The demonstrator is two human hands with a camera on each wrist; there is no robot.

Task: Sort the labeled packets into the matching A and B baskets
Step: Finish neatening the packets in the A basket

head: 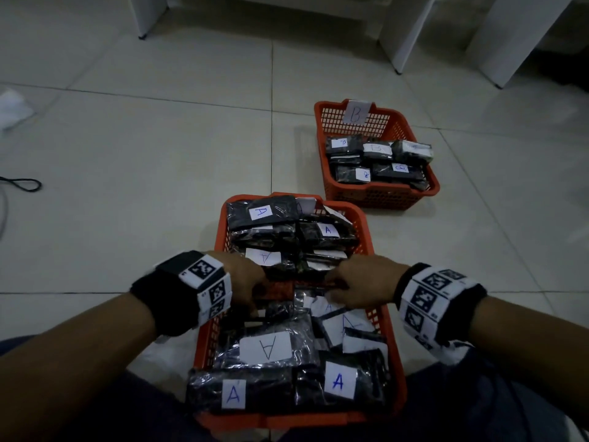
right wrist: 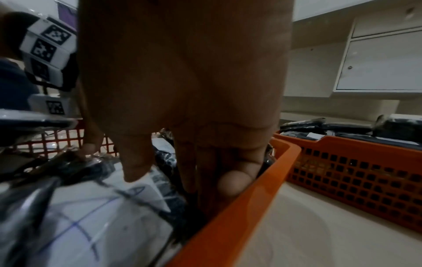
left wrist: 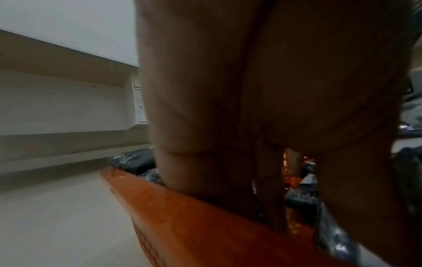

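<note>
An orange basket (head: 220,237) between my knees is packed with dark plastic-wrapped packets bearing white A labels, such as one large packet (head: 266,346) near me. Both hands reach into a gap across its middle. My left hand (head: 255,301) points its fingers (left wrist: 271,198) straight down just inside the left rim (left wrist: 182,207). My right hand (head: 338,291) has its fingers (right wrist: 134,168) pushed down among packets by the right rim (right wrist: 251,195), the thumb touching a dark packet's edge. A second orange basket (head: 382,196) with a B card (head: 356,113) holds several B-labelled packets.
The baskets sit on a pale tiled floor. White furniture legs (head: 404,33) stand at the back. A black cable (head: 22,183) and a white scrap (head: 14,106) lie far left. My legs in dark trousers (head: 478,393) flank the near basket. The B basket (right wrist: 354,177) stands right of my right hand.
</note>
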